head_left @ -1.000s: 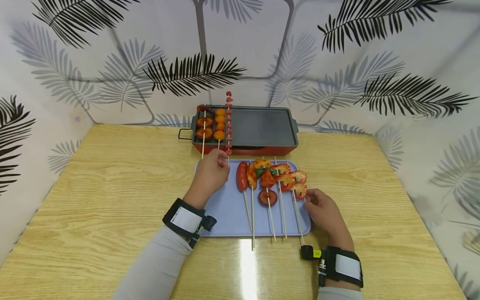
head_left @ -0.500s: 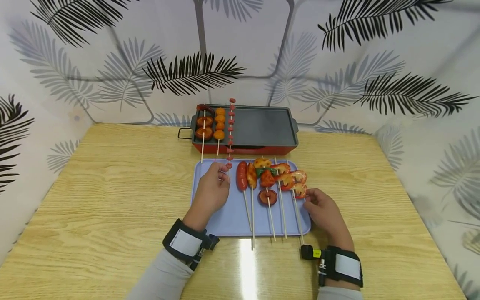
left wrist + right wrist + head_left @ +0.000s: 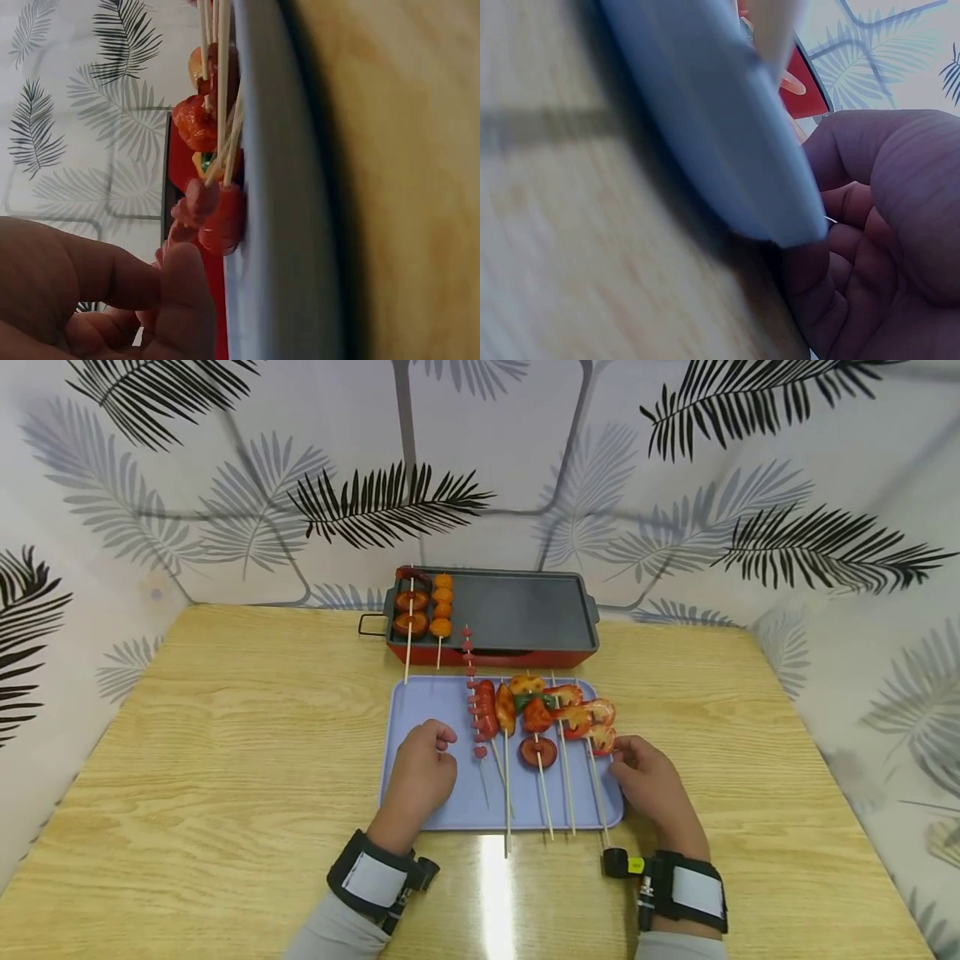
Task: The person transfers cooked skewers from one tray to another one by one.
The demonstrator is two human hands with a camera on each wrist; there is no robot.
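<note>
A skewer of small red meat pieces lies on the left part of the lilac tray, close beside a sausage skewer; its top end overlaps the grill's front in the head view. My left hand hovers over the tray just left of that skewer, fingers loosely curled, holding nothing. In the left wrist view the thumb is near the meat pieces. At the tray's right edge, my right hand pinches the rim, thumb and fingers on either side.
Behind the tray stands a red and dark grey grill. On its left end lie a mushroom skewer and a skewer of orange balls. More skewers, including a shrimp skewer, fill the tray's right side.
My left hand has drawn the red meat skewer back from the grill, lowered it onto the tray beside the sausage, and let go. The right hand has stayed in place.
</note>
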